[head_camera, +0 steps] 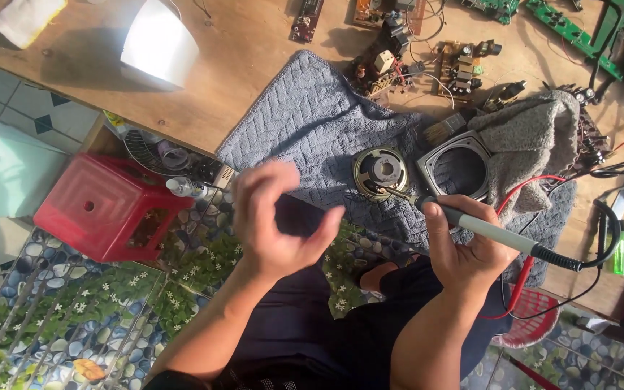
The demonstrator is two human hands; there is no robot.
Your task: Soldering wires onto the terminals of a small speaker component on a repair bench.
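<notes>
The right hand (471, 249) is gripping a soldering iron (485, 227), fingers wrapped around its handle, its tip touching a round speaker (380, 172) lying just ahead on a grey towel (305, 123). The left hand (276, 220) is hovering beside it, fingers loosely curled, holding nothing.

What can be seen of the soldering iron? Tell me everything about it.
The soldering iron is a slim pen-shaped tool with a pale grey handle, a dark ribbed collar at its rear and a black cable looping off to the right. Its thin metal tip points up and left, reaching the rim of the small round speaker lying on the grey towel. It lies nearly level, tilted slightly down toward the rear. The right hand holds the handle in a closed grip; the left hand is apart from it.
</notes>
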